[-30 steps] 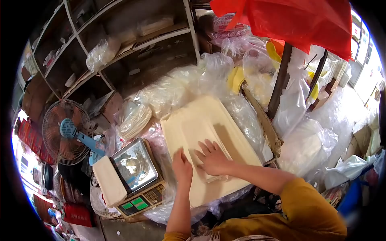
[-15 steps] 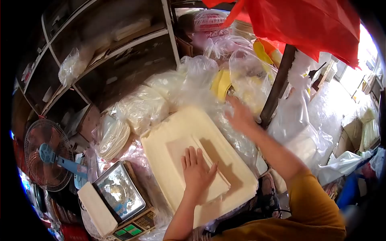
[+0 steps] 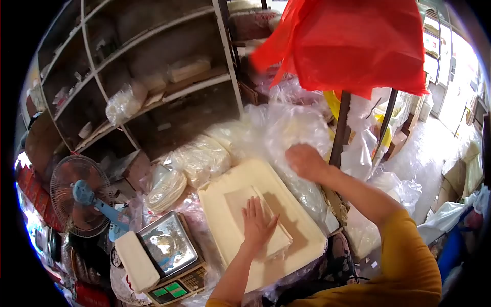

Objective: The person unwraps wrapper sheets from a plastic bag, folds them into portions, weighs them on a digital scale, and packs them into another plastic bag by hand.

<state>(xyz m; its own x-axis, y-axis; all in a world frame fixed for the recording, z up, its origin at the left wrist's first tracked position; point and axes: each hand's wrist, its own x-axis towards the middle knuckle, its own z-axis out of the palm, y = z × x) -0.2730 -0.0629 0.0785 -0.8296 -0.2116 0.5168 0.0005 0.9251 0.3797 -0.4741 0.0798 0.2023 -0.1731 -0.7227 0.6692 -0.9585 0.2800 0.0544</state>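
Observation:
My left hand lies flat with fingers spread on a small stack of cream sheets. That stack rests on a pile of larger cream sheets. My right hand is raised beyond the pile's far right edge with its fingers curled closed. Clear plastic bags are right beside and behind it. Whatever those fingers grip, if anything, is hidden.
To the left stand a weighing scale with a metal pan, a cream block leaning against it, and a fan. Shelves rise behind. A red plastic sheet hangs above a dark post.
My right hand has gone from loosely spread fingers to curled ones. The yellow item near it is now covered by clear plastic. My left hand stays on the small stack; the view has shifted.

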